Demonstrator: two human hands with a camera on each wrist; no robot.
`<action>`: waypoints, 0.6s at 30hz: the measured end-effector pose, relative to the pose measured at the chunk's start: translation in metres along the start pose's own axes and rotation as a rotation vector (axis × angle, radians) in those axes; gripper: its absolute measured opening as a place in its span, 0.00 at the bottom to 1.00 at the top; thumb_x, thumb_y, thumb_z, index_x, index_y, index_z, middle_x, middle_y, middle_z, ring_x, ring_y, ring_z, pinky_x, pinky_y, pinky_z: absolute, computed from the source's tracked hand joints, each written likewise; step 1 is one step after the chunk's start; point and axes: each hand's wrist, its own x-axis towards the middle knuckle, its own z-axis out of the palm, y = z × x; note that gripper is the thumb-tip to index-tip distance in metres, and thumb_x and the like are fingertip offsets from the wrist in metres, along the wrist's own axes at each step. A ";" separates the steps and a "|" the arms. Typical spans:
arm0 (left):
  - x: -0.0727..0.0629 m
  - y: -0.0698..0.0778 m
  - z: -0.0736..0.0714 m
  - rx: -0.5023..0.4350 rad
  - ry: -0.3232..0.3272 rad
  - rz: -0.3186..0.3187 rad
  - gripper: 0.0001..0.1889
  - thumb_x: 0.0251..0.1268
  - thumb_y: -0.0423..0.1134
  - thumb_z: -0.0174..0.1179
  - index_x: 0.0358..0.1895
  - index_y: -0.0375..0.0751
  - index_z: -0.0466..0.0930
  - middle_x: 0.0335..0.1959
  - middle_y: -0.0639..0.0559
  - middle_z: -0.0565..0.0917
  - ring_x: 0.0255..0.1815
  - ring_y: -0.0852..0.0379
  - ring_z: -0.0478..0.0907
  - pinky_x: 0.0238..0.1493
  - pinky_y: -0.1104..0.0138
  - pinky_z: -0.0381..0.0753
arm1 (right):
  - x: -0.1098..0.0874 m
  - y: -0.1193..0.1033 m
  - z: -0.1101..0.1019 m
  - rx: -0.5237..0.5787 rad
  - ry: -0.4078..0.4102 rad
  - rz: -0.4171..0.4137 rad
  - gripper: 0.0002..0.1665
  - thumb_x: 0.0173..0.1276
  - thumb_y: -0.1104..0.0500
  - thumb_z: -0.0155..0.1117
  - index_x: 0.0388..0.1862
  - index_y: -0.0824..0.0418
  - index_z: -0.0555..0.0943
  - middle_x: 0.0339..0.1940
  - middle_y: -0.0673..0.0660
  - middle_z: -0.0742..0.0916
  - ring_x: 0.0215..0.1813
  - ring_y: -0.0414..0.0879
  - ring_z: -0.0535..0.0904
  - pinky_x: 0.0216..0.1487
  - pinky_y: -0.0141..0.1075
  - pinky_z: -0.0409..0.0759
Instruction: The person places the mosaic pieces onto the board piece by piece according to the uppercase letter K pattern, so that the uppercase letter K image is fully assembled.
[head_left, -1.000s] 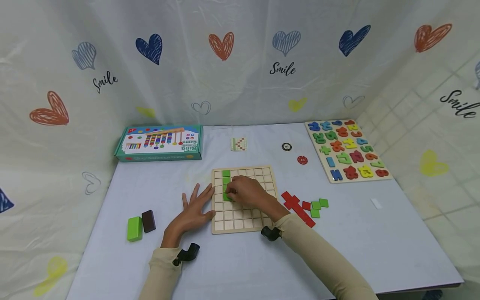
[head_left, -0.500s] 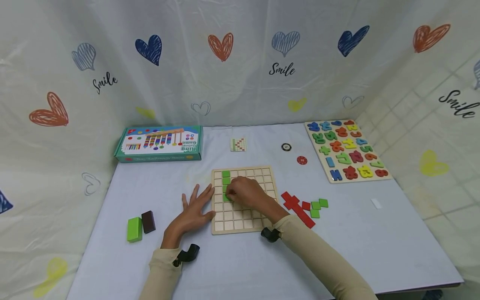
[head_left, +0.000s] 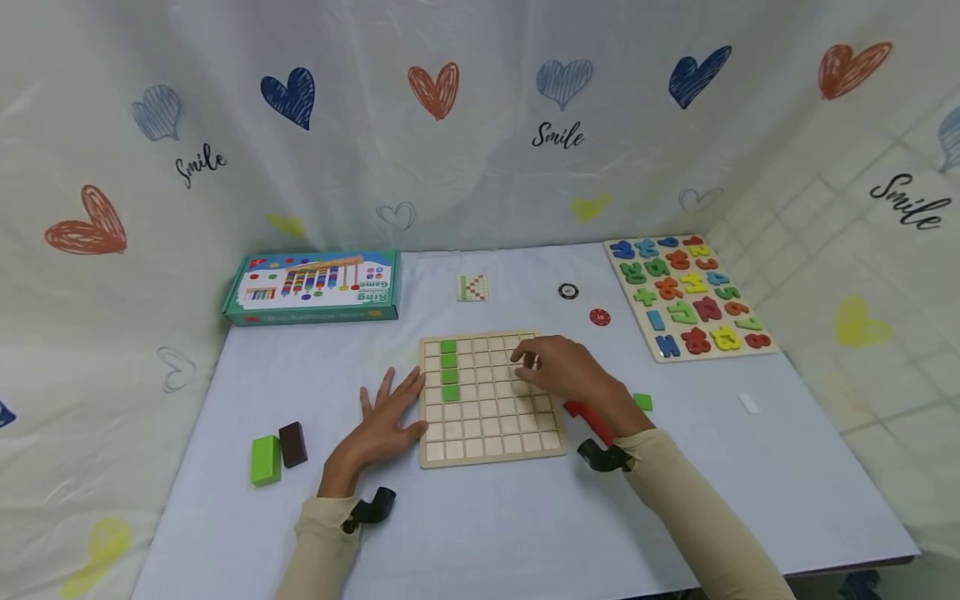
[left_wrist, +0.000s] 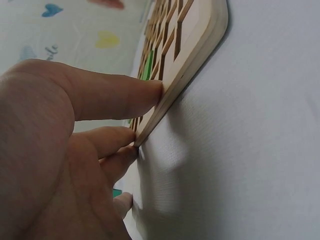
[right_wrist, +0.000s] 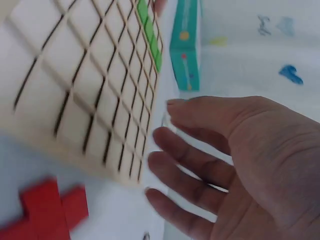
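Note:
A wooden grid board (head_left: 491, 452) lies mid-table, with several green square tiles (head_left: 449, 375) set in one column near its left side. Against its left edge rests my left hand (head_left: 381, 429), fingers spread, thumb and fingertips touching the rim in the left wrist view. My right hand (head_left: 566, 371) hovers over the board's right side; its fingers are loosely bent, and nothing shows between them in the right wrist view. Beneath the right forearm lie red pieces (head_left: 591, 421), partly hidden, and a loose green tile (head_left: 642, 402) shows just beyond the wrist.
A green game box (head_left: 313, 287) sits at the back left, a letter puzzle board (head_left: 693, 300) at the back right. Between them are a small pattern card (head_left: 472, 288), a black chip (head_left: 568, 291) and a red chip (head_left: 600, 317). Green (head_left: 266, 460) and dark brown blocks (head_left: 293, 444) stand left.
My right hand has left the column of green tiles and moved right across the board, uncovering the tiles. The left hand stays at the edge. The head view has shifted slightly.

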 end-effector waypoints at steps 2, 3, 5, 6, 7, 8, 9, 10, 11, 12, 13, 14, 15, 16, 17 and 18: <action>0.000 -0.001 0.000 0.000 0.001 -0.002 0.44 0.73 0.43 0.62 0.87 0.46 0.51 0.89 0.51 0.48 0.89 0.40 0.24 0.75 0.31 0.11 | -0.009 0.014 -0.010 0.010 -0.036 0.062 0.18 0.73 0.53 0.73 0.58 0.56 0.88 0.45 0.53 0.90 0.44 0.47 0.84 0.42 0.42 0.86; 0.000 -0.001 0.000 -0.005 0.001 0.000 0.44 0.73 0.42 0.62 0.87 0.46 0.51 0.89 0.50 0.48 0.89 0.40 0.24 0.75 0.31 0.11 | -0.014 0.021 -0.015 0.014 -0.058 0.094 0.18 0.72 0.53 0.73 0.59 0.57 0.87 0.46 0.54 0.90 0.44 0.47 0.84 0.42 0.42 0.86; -0.001 -0.001 0.000 -0.003 -0.002 0.000 0.44 0.74 0.43 0.62 0.87 0.46 0.50 0.89 0.51 0.47 0.89 0.40 0.24 0.75 0.32 0.11 | -0.023 0.035 -0.025 0.018 -0.103 0.152 0.21 0.71 0.53 0.74 0.60 0.58 0.86 0.49 0.56 0.90 0.45 0.49 0.84 0.42 0.42 0.87; -0.001 -0.001 0.000 -0.003 -0.001 0.002 0.44 0.74 0.42 0.62 0.87 0.46 0.50 0.89 0.51 0.47 0.89 0.40 0.24 0.75 0.32 0.11 | -0.028 0.042 -0.029 0.015 -0.125 0.175 0.22 0.71 0.53 0.74 0.60 0.58 0.86 0.50 0.57 0.89 0.45 0.49 0.85 0.42 0.42 0.88; -0.001 -0.001 -0.001 -0.003 0.001 0.005 0.44 0.74 0.42 0.62 0.87 0.45 0.50 0.89 0.50 0.47 0.89 0.40 0.24 0.75 0.32 0.10 | -0.033 0.048 -0.035 0.014 -0.144 0.198 0.23 0.70 0.52 0.75 0.61 0.59 0.85 0.52 0.58 0.89 0.46 0.50 0.85 0.43 0.44 0.88; -0.001 -0.001 -0.001 -0.004 0.003 0.007 0.44 0.74 0.42 0.62 0.87 0.45 0.50 0.89 0.50 0.47 0.89 0.40 0.24 0.74 0.32 0.10 | -0.037 0.053 -0.040 0.012 -0.164 0.218 0.24 0.69 0.52 0.75 0.61 0.59 0.85 0.53 0.60 0.89 0.48 0.51 0.85 0.45 0.45 0.89; -0.001 -0.001 -0.001 -0.003 0.005 0.007 0.44 0.73 0.42 0.62 0.87 0.45 0.50 0.89 0.50 0.47 0.89 0.40 0.24 0.74 0.32 0.10 | -0.042 0.058 -0.045 0.006 -0.184 0.234 0.25 0.69 0.52 0.76 0.61 0.60 0.84 0.54 0.61 0.88 0.50 0.52 0.84 0.47 0.47 0.88; -0.001 -0.001 -0.002 -0.004 0.006 0.006 0.44 0.73 0.42 0.62 0.87 0.45 0.50 0.89 0.50 0.48 0.89 0.40 0.24 0.74 0.32 0.10 | -0.046 0.062 -0.050 0.005 -0.205 0.252 0.26 0.68 0.52 0.76 0.61 0.61 0.84 0.55 0.62 0.88 0.52 0.54 0.84 0.48 0.49 0.88; -0.001 -0.001 -0.002 -0.005 0.008 0.006 0.44 0.73 0.42 0.62 0.87 0.45 0.50 0.89 0.50 0.48 0.89 0.40 0.24 0.74 0.32 0.10 | -0.050 0.066 -0.054 0.004 -0.227 0.269 0.27 0.67 0.52 0.76 0.61 0.61 0.83 0.56 0.63 0.88 0.53 0.55 0.84 0.49 0.50 0.88; -0.001 -0.001 -0.002 -0.006 0.009 0.006 0.44 0.73 0.42 0.62 0.87 0.45 0.50 0.89 0.50 0.48 0.89 0.39 0.24 0.74 0.32 0.10 | -0.055 0.069 -0.058 0.006 -0.249 0.288 0.27 0.67 0.52 0.77 0.61 0.62 0.83 0.56 0.64 0.87 0.53 0.56 0.84 0.49 0.51 0.88; -0.001 -0.001 -0.002 -0.006 0.008 0.006 0.44 0.73 0.42 0.62 0.87 0.45 0.50 0.89 0.50 0.48 0.89 0.39 0.24 0.74 0.32 0.10 | -0.059 0.072 -0.061 0.011 -0.270 0.307 0.28 0.67 0.52 0.77 0.61 0.62 0.83 0.56 0.64 0.87 0.54 0.57 0.84 0.49 0.52 0.88; -0.001 -0.001 -0.002 -0.005 0.008 0.006 0.44 0.74 0.42 0.62 0.87 0.45 0.50 0.89 0.50 0.48 0.89 0.40 0.24 0.74 0.32 0.10 | -0.063 0.075 -0.064 0.010 -0.288 0.324 0.28 0.66 0.51 0.78 0.61 0.62 0.82 0.56 0.65 0.87 0.53 0.57 0.83 0.49 0.52 0.88; -0.001 -0.001 -0.002 -0.005 0.006 0.006 0.44 0.74 0.42 0.62 0.87 0.45 0.50 0.89 0.50 0.48 0.89 0.40 0.24 0.74 0.32 0.10 | -0.066 0.078 -0.065 0.013 -0.306 0.342 0.29 0.66 0.51 0.78 0.61 0.63 0.82 0.55 0.65 0.87 0.53 0.57 0.83 0.49 0.53 0.88; -0.001 -0.001 -0.002 -0.005 0.006 0.007 0.44 0.74 0.43 0.62 0.87 0.45 0.51 0.89 0.50 0.48 0.89 0.40 0.24 0.75 0.32 0.10 | -0.069 0.081 -0.067 0.015 -0.318 0.360 0.29 0.66 0.51 0.78 0.60 0.63 0.82 0.55 0.65 0.86 0.53 0.58 0.83 0.49 0.53 0.87; 0.000 -0.001 -0.001 -0.007 0.008 0.010 0.44 0.74 0.43 0.62 0.87 0.45 0.51 0.89 0.49 0.48 0.89 0.39 0.25 0.75 0.32 0.10 | -0.072 0.084 -0.067 0.015 -0.326 0.373 0.30 0.65 0.50 0.79 0.60 0.64 0.81 0.54 0.65 0.86 0.53 0.58 0.83 0.49 0.53 0.87; 0.000 -0.001 -0.001 -0.008 0.009 0.011 0.44 0.73 0.43 0.63 0.87 0.45 0.51 0.89 0.49 0.48 0.89 0.40 0.25 0.75 0.32 0.10 | -0.074 0.087 -0.067 0.016 -0.331 0.383 0.30 0.64 0.50 0.80 0.60 0.64 0.81 0.54 0.65 0.86 0.53 0.58 0.82 0.49 0.54 0.87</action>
